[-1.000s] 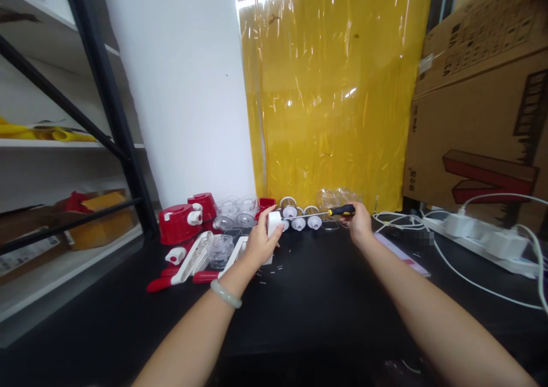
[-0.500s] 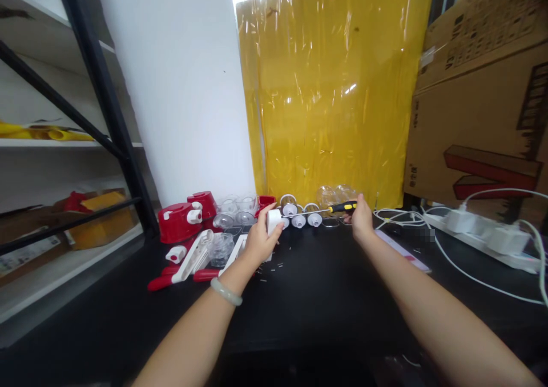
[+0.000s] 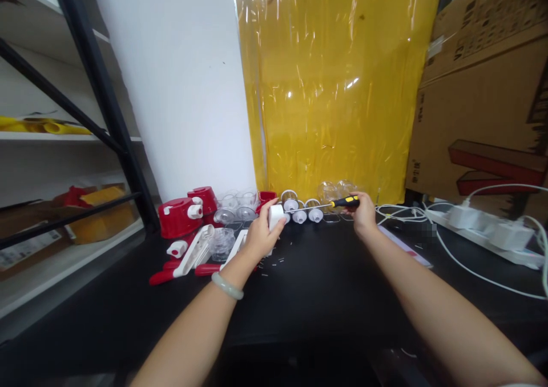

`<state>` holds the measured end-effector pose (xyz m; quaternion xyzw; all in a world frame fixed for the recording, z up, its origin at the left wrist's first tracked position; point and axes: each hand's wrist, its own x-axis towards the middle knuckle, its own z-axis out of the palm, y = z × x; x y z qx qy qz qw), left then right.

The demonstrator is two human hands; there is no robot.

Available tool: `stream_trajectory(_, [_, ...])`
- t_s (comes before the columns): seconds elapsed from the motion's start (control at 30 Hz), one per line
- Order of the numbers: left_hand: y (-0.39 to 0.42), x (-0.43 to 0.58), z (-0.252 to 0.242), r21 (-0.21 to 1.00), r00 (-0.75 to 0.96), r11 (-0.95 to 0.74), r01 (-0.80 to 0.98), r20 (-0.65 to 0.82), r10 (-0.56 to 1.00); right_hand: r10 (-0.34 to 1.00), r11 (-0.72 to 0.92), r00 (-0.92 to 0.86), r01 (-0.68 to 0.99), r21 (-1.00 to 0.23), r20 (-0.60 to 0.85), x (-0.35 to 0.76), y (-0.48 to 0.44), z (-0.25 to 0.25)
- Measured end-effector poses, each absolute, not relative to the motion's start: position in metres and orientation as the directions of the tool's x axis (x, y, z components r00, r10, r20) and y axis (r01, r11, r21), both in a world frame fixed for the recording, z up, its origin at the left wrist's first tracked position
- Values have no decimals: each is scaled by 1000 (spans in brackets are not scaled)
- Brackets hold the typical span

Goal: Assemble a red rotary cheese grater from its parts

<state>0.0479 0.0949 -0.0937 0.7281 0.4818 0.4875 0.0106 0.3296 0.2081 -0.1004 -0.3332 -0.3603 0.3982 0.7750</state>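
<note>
My left hand [image 3: 262, 236] is closed around a small white plastic part [image 3: 276, 216], holding it above the black table. In my right hand [image 3: 363, 213] is a screwdriver [image 3: 345, 202] with a black and yellow handle. Its long shaft points left, level, and the tip reaches the white part; exactly where it meets the part is too small to tell. Behind the shaft stand several clear cylinders with white ends [image 3: 315, 213]. Small metal pins or screws [image 3: 276, 263] lie scattered on the table below my left hand.
Red housings [image 3: 180, 216], white pieces with red handles [image 3: 192, 256] and clear cups [image 3: 222, 244] crowd the left side. At right are a flat pale device [image 3: 405, 244], white cables and a power strip [image 3: 496, 238]. A cardboard box [image 3: 483, 119] and yellow curtain [image 3: 334, 90] stand behind.
The screwdriver and my right hand have risen slightly in view. My left hand still holds the white part, which looks a little more upright. The camera view has shifted slightly.
</note>
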Motion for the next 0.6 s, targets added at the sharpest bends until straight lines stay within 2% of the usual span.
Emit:
stream_trajectory(0.4, [93,48,-94,537,44,-562,629,698,715,877,444,376,-401,-801,298,331,209,-99])
stream_trajectory(0.6, [95,48,-94,540,15,-560,628,711,703,857,488,386,-391,-780,342,331,212,-101])
